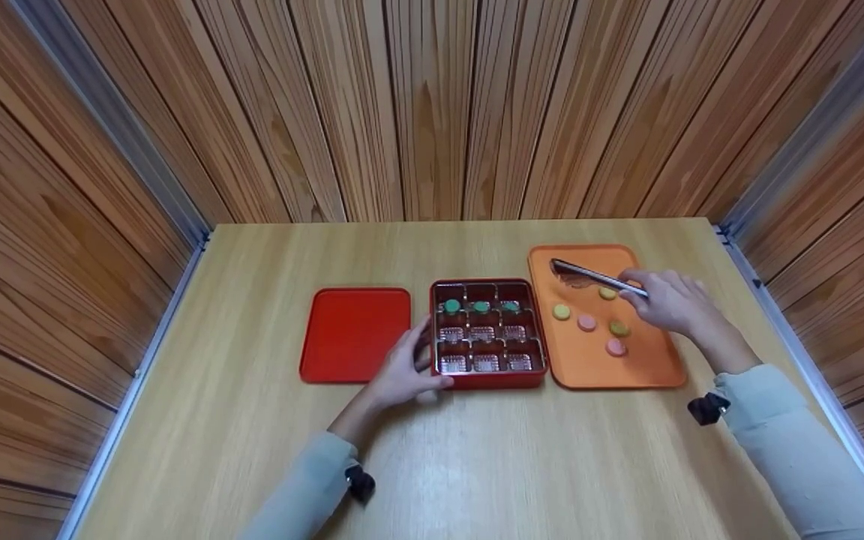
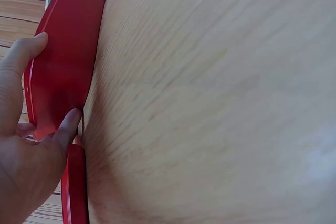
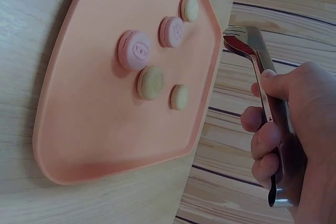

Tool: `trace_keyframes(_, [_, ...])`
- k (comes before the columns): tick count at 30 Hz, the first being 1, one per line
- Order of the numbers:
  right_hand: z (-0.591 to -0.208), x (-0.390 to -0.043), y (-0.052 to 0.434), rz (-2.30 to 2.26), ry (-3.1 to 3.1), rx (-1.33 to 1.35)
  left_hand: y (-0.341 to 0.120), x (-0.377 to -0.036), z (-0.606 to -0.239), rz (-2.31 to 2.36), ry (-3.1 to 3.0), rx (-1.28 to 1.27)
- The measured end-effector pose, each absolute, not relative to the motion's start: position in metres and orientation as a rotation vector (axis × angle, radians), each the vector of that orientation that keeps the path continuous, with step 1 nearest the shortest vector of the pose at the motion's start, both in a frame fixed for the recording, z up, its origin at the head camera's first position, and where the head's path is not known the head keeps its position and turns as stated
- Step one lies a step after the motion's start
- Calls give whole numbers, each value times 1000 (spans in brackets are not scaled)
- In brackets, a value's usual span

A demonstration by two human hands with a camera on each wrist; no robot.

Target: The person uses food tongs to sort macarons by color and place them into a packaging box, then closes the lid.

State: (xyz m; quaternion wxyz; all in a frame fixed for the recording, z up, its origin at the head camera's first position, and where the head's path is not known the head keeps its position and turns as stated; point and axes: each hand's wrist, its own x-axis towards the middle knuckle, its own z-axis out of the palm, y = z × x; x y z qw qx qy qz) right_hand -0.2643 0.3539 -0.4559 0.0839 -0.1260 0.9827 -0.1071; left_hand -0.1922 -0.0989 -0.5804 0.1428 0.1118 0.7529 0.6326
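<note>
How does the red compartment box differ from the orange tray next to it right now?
The red box has raised walls and a grid of compartments; the orange tray is flat and undivided. The box holds three green macarons in its far row, while the tray carries loose pink and yellowish macarons. The left hand touches the box's near left corner; the right hand holds metal tongs over the tray. Both lie flat on the wooden table.

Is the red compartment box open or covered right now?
Open. The red box shows its compartments, three green sweets in the far row, and its red lid lies flat beside it on the table.
</note>
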Motion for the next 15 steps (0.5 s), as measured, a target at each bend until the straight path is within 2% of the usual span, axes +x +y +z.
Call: trace_keyframes(15, [-445, -254, 331, -339, 2992, -538, -98, -192, -580, 1812, 2183, 324])
